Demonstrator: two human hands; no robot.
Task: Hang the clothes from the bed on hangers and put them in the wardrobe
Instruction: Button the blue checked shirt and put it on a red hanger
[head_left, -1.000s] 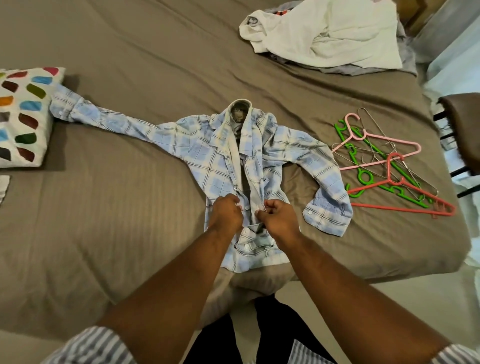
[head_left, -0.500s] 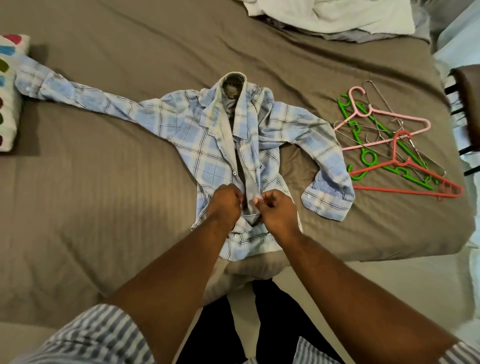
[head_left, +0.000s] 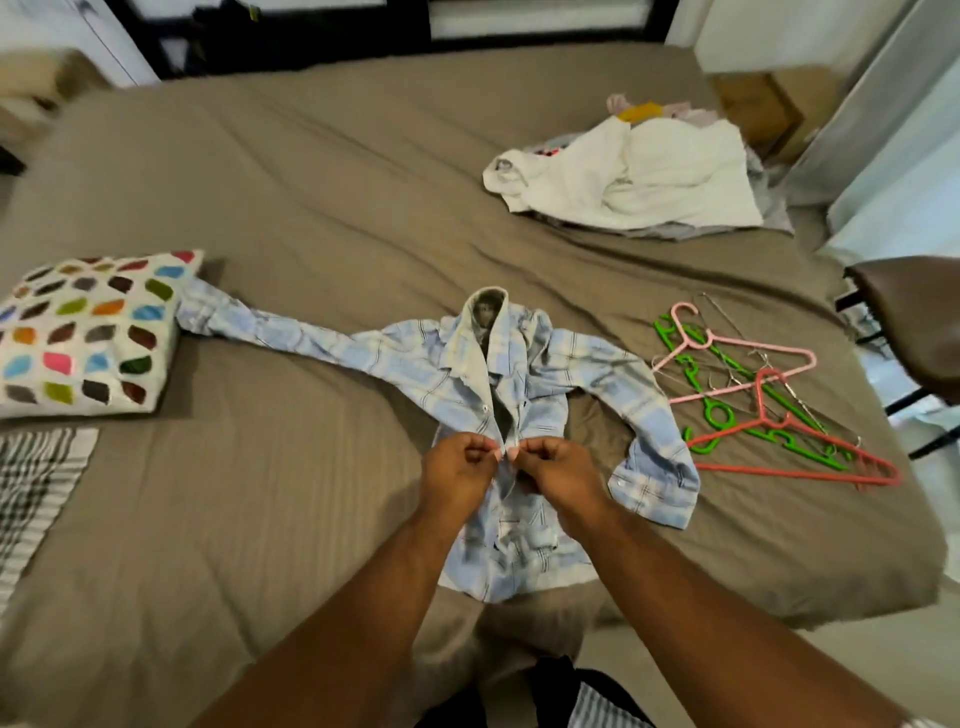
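Step in hand: both hands are working the front opening of the plaid shirt (head_left: 415, 364), at a button about halfway down. I cannot tell whether they are fastening or undoing it.
Left hand (head_left: 457, 470): fingers are curling in, and the thumb and fingertips are pinching the shirt's left front edge.
Right hand (head_left: 561, 473): it is curling the same way and pinching the opposite front edge, fingertips almost meeting the left's.
Shirt's place: it is lying flat on the bed (head_left: 311, 208) at the middle of the near edge. The collar is pointing toward the far edge, one sleeve is stretching out to the pillow (head_left: 88, 332) at the left edge, and the other is bending back on itself.
Fabric: a thin, soft pale-blue check that is rumpling near the hem, with a stiffer upright collar.
Hangers (head_left: 762, 395): they are sitting in a tangle by the right edge. Some are flat pink, red and green plastic, others thin wire.
White clothes (head_left: 649, 182): they are waiting in a crumpled heap near the far right corner.
Next move: probably freeing one hanger from the tangle and sliding it into the shoulders, which calls for lifting the limp cloth by the collar.
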